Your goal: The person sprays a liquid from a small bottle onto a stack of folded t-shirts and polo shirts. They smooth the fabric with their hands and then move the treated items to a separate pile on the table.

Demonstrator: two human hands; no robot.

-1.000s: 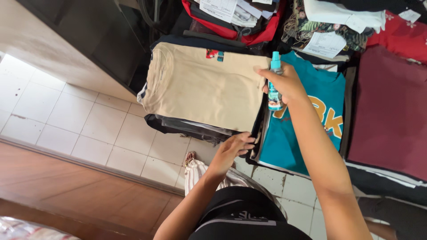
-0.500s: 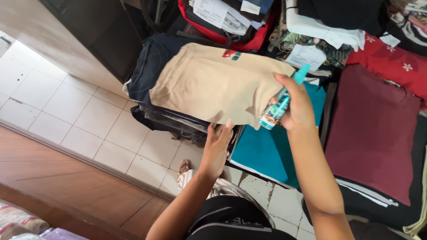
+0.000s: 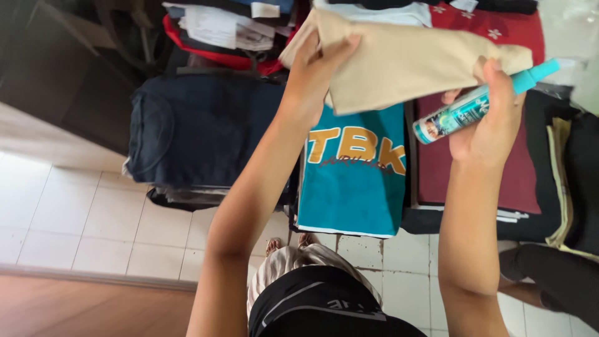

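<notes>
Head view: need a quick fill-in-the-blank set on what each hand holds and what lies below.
1. The left hand lifts a folded garment coloured ____.
2. The right hand holds a teal ____ bottle.
3. Below the lifted garment lies a teal shirt with lettering coloured ____.
4. Left of the teal shirt is a folded stack coloured dark ____.

Missing words: beige; spray; orange; blue
</notes>
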